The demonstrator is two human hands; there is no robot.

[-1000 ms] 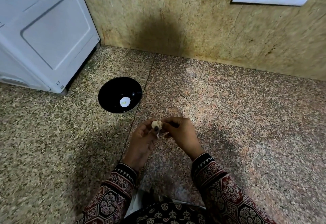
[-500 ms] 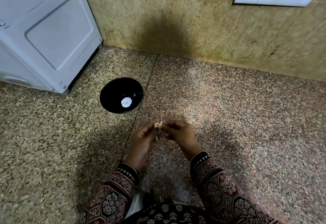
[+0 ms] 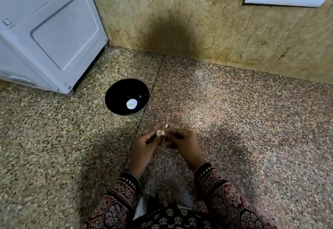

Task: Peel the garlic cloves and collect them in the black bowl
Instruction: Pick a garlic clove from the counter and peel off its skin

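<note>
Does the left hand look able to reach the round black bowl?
Probably yes: the round black bowl sits ahead-left of the left hand, only speckled floor between them, though that hand pinches the pale garlic clove.

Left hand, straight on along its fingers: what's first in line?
The left hand pinches the garlic clove; straight on, it would likely meet the right hand beyond, which grips the same clove.

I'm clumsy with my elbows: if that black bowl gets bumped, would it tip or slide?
The black bowl sits wide and low, so it would probably slide rather than tip. Holding only one small white piece, it is likely light and would skid easily.
</note>
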